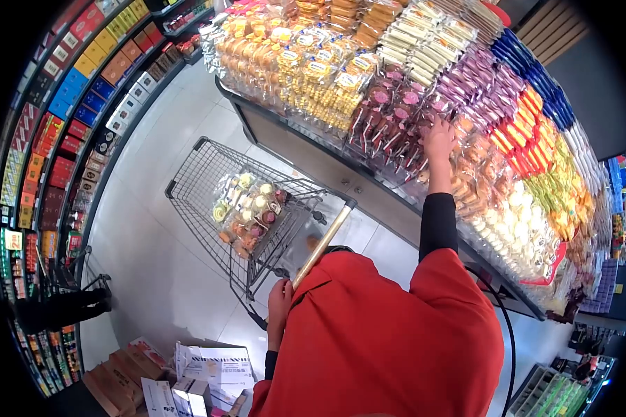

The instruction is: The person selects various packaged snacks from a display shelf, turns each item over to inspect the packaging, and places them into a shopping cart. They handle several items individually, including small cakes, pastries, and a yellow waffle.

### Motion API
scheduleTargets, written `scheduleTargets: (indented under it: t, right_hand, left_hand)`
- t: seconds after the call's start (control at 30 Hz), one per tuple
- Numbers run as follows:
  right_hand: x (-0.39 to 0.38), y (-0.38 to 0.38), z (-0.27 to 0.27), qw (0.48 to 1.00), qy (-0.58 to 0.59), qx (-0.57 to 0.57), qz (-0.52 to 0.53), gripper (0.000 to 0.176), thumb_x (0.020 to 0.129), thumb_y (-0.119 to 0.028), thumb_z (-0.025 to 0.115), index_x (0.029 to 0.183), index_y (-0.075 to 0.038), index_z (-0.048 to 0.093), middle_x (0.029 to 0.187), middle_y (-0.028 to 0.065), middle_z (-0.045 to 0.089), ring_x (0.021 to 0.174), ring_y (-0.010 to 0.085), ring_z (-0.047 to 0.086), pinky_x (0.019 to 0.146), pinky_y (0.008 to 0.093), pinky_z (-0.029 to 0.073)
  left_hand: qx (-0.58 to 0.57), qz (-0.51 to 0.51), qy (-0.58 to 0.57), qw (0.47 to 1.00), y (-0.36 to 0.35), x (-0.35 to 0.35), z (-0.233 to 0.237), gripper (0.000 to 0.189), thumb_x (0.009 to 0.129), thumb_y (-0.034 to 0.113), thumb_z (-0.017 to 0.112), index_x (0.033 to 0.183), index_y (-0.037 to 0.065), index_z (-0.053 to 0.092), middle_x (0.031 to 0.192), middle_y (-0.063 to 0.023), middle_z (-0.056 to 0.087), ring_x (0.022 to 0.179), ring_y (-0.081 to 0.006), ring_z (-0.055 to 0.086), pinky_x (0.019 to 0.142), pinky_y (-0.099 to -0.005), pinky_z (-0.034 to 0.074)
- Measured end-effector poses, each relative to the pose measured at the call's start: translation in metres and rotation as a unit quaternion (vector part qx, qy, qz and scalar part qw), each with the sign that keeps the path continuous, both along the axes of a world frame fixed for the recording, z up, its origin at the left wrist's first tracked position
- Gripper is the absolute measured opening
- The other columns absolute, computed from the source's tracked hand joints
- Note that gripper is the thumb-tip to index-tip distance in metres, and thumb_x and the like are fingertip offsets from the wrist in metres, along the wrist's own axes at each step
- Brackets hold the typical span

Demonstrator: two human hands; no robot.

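My right hand reaches onto the display of wrapped baked goods, its fingers at the edge of the dark brown packages, near the light brown pastries. Whether it grips a package is too small to tell. My left hand is at the near end of the cart's handle, with its fingers curled and partly hidden. In the wire shopping cart lie several clear packs of baked goods, some pale, some dark and some orange-brown.
Curved shelves of boxed goods line the left side, where a person in dark clothing stands. Cardboard boxes sit on the floor at the lower left. A black cable runs beside me on the right. Green-filled crates are at the lower right.
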State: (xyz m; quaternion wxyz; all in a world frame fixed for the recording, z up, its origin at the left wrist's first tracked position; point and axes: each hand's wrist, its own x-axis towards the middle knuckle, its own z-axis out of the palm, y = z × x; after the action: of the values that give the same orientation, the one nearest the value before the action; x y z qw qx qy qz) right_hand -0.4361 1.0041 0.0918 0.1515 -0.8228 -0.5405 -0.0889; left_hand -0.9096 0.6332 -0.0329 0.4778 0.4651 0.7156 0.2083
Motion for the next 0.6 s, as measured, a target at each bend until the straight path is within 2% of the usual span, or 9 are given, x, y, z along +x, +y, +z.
scheduleTargets:
  t: [0.03,0.17,0.23,0.37,0.6]
  right_hand:
    - [-0.001,-0.005,-0.001,0.999,-0.009,0.03,0.015,0.057,0.086,-0.018,0.073,0.14,-0.018,0.056,0.132,0.0083,0.059,0.131,0.0314,0.048,0.109,0.0558,0.034]
    - [0.011,-0.003,-0.004,0.998,-0.013,0.055,0.026,0.045,0.089,-0.016,0.069,0.133,-0.02,0.062,0.13,0.0078,0.06,0.128,0.0313,0.05,0.109,0.0557,0.034]
    - [0.018,0.0,-0.007,0.997,-0.056,0.034,0.028,0.038,0.09,-0.015,0.067,0.128,-0.019,0.066,0.127,0.0074,0.061,0.127,0.0308,0.051,0.11,0.0558,0.034]
    - [0.024,-0.002,-0.001,0.997,-0.064,0.025,0.031,0.042,0.088,-0.016,0.07,0.129,-0.019,0.065,0.129,0.0067,0.061,0.127,0.0304,0.052,0.109,0.0556,0.036]
    - [0.026,-0.014,0.013,0.998,0.054,0.03,0.026,0.045,0.083,-0.016,0.076,0.127,-0.021,0.066,0.13,0.0073,0.06,0.127,0.0288,0.054,0.103,0.0544,0.041]
  left_hand:
    - [0.002,0.0,-0.008,1.0,-0.002,-0.001,-0.002,0.037,0.103,0.03,0.051,0.116,-0.001,0.066,0.106,-0.0221,0.069,0.095,-0.0366,0.068,0.083,-0.0416,0.053]
    - [0.022,-0.001,-0.024,0.999,-0.005,-0.008,-0.003,0.035,0.102,0.028,0.053,0.115,-0.002,0.066,0.106,-0.0213,0.07,0.095,-0.0355,0.069,0.082,-0.0405,0.054]
    - [0.025,-0.001,-0.021,0.999,-0.006,-0.009,0.001,0.035,0.101,0.028,0.054,0.116,-0.002,0.066,0.106,-0.0213,0.07,0.096,-0.0352,0.069,0.083,-0.0405,0.054]
    - [0.03,0.012,-0.01,0.999,-0.011,-0.013,-0.002,0.034,0.1,0.026,0.056,0.117,-0.003,0.065,0.107,-0.0215,0.07,0.097,-0.0346,0.07,0.084,-0.0408,0.054]
    - [0.07,0.046,-0.006,0.996,-0.024,-0.014,-0.012,0.034,0.1,0.024,0.055,0.12,-0.002,0.064,0.112,-0.0213,0.069,0.098,-0.034,0.069,0.086,-0.0403,0.054]
